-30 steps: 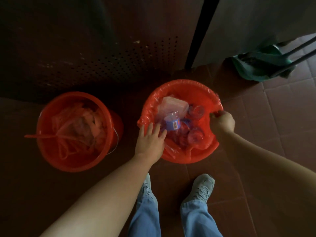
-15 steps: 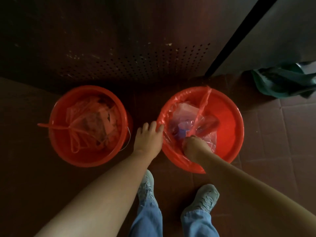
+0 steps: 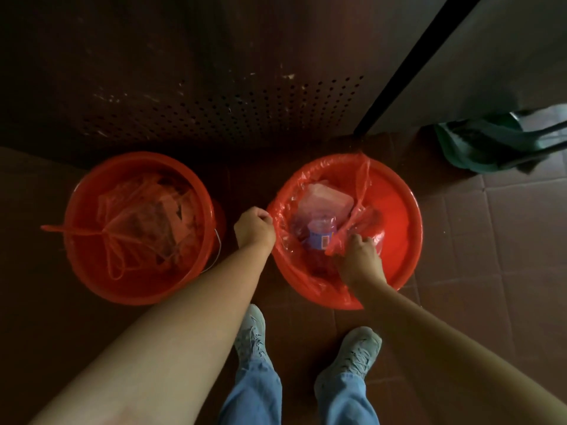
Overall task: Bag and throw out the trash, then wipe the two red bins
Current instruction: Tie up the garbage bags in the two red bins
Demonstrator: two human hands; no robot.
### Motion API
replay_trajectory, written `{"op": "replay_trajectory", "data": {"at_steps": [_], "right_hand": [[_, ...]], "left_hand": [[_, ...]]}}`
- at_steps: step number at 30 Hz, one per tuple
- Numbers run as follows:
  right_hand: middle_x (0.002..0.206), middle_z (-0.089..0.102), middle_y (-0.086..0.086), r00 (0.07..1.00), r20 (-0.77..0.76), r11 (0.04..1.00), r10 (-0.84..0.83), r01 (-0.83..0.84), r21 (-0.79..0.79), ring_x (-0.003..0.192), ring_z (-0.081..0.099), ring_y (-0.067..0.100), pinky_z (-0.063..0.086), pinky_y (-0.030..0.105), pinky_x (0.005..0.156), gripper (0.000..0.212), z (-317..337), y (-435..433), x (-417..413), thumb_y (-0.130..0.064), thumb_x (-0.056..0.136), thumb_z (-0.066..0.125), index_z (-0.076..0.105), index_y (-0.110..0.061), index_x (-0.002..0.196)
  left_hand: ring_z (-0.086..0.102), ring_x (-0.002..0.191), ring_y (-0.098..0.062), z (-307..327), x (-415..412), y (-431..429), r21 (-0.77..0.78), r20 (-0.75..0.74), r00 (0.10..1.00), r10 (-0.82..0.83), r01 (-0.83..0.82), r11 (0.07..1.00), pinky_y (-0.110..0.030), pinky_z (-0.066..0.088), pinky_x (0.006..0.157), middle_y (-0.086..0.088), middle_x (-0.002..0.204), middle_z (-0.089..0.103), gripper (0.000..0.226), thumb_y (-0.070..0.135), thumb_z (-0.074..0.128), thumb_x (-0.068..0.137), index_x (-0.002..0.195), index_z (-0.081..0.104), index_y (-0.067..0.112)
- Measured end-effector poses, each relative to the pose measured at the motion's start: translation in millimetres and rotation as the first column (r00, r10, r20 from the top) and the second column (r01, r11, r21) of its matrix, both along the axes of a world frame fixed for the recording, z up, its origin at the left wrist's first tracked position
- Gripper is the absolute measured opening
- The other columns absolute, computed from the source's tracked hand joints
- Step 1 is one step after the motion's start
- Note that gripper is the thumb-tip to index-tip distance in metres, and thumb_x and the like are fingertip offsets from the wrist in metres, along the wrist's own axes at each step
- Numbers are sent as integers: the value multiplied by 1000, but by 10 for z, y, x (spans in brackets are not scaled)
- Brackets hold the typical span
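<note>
Two red bins stand on the floor before me. The right bin (image 3: 402, 228) is lined with a red plastic bag (image 3: 287, 273) that holds a clear plastic bottle with a blue label (image 3: 319, 237) and a pale container (image 3: 325, 199). My left hand (image 3: 254, 230) is closed on the bag's left edge at the rim. My right hand (image 3: 359, 259) grips a gathered fold of the bag over the middle of the bin. The left bin (image 3: 89, 265) holds a tied red bag of trash (image 3: 147, 222).
A dark perforated panel (image 3: 233, 108) rises right behind both bins. A green dustpan with dark handles (image 3: 491, 147) leans at the right by a grey wall. My two shoes (image 3: 352, 354) stand on brown floor tiles just in front of the bins.
My right hand pulled the bag's right edge off the rim and into the middle of the bin. My left hand went from flat on the rim to closed on the bag's left edge.
</note>
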State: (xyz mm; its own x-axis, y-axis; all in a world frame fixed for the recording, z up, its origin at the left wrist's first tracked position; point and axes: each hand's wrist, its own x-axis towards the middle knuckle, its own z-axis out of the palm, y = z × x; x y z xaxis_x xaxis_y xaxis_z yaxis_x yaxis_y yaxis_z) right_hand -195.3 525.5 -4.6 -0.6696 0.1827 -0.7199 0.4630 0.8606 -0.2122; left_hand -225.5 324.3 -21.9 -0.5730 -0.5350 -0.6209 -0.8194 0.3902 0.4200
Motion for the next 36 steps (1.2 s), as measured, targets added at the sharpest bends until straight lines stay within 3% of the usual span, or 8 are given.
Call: {"op": "replay_trajectory", "data": {"at_steps": [5,8,14,19,23,26,30,36], "right_hand": [[100,72,14,975,155,986,-160,165,-17,86,69,34,47,29,62,46,222,270,-158,-54,85,63,70,-11,103],[94,74,11,947,221,969,-232,245,-34,78,69,28,45,27,58,53,379,430,-199,-65,84,63,70,-14,96],[53,64,0,884,167,875,-437,460,-148,55,63,20,48,28,54,42,640,690,-181,-46,93,67,67,-14,66],[62,61,1,933,146,922,-330,351,-164,68,61,24,45,30,65,37,706,723,-141,-37,98,61,61,-17,67],[77,66,11,951,140,933,-277,301,-197,80,65,32,50,36,73,34,629,650,-147,-35,98,60,63,-13,72],[82,67,12,956,119,929,-270,291,-229,85,65,33,49,35,72,30,514,589,-137,-35,96,63,68,-8,84],[87,72,14,945,105,907,-309,326,-265,85,68,31,53,37,76,26,411,533,-136,-32,95,64,73,-8,92],[60,61,0,881,78,838,-466,468,-280,56,57,19,44,27,55,27,457,503,-155,-32,92,67,63,-15,70]], "left_hand": [[68,94,-20,280,-263,256,62,-130,989,-73,82,995,-31,53,85,3,93,70,12,14,62,95,91,68,23],[66,88,-18,433,-289,493,139,-135,974,-181,199,970,-26,49,80,5,88,69,9,15,63,94,95,70,21],[65,84,-17,563,-41,554,252,-51,917,-396,395,883,-25,47,75,12,80,62,9,15,66,93,88,64,23],[69,100,-36,561,23,463,229,138,974,-179,145,963,-46,57,89,-15,108,70,30,9,62,84,113,62,18],[71,98,-40,403,-32,320,177,216,976,-31,-8,984,-54,58,88,-24,109,71,39,25,58,82,115,66,5],[71,98,-36,257,-132,299,196,162,987,1,-33,980,-50,58,89,-20,106,73,41,40,62,89,110,71,7],[72,96,-37,167,-250,219,145,79,992,96,-107,984,-49,59,87,-19,102,74,26,25,60,93,108,73,8],[66,103,-26,458,-418,243,59,-210,972,107,-97,994,-42,54,94,-6,113,70,21,30,57,100,111,70,19]]}}
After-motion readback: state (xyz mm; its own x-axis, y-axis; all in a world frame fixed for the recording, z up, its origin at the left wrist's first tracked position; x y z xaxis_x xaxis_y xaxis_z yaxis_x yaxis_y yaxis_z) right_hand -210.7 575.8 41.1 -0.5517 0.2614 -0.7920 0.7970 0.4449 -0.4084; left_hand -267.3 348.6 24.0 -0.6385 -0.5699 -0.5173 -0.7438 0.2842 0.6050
